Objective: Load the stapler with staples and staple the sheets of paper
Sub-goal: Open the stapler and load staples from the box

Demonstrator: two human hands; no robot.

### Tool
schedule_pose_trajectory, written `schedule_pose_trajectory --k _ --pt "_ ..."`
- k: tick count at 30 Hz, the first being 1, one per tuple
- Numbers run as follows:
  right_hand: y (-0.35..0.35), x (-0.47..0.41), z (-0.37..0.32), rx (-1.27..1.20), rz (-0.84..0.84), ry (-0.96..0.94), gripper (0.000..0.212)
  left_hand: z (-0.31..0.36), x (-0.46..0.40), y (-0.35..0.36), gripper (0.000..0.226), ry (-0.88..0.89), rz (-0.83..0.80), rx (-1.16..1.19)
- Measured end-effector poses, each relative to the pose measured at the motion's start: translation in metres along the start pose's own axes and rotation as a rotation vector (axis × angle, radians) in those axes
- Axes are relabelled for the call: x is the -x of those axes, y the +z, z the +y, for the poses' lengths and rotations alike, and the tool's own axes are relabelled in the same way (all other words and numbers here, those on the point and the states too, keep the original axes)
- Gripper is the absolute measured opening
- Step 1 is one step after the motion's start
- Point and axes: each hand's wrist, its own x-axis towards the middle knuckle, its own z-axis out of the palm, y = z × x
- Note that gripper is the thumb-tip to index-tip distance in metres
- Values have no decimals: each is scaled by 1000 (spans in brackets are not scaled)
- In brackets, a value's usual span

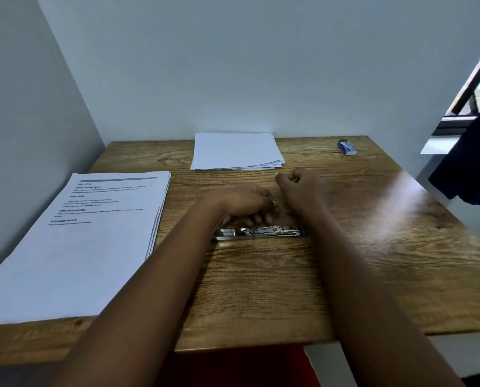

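Two bare hands of yours sit over the middle of the wooden table (345,275). Your left hand (247,202) lies knuckles up with its fingers curled downward just behind the stapler (259,232); whether they pinch anything underneath cannot be told. Your right hand (299,188) is clenched into a loose fist beside it, thumb against the forefinger, and anything held between them is too small to make out. That stapler lies swung open and flat, its metal staple channel facing up, just in front of your left fingers and between your two forearms. Blank sheets of paper (236,150) form a small stack at the far edge, near the wall. Printed sheets (88,241) form a second stack at the left. At the far right corner lies a small blue staple box (347,147).
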Motion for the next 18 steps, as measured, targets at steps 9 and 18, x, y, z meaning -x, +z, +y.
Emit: schedule_pose_trajectory --k 9,18 --pt "-22 -27 -12 297 -271 158 32 41 -34 4 21 -99 83 131" --pt "-68 -76 19 226 -209 203 30 81 -96 26 14 -30 162 324"
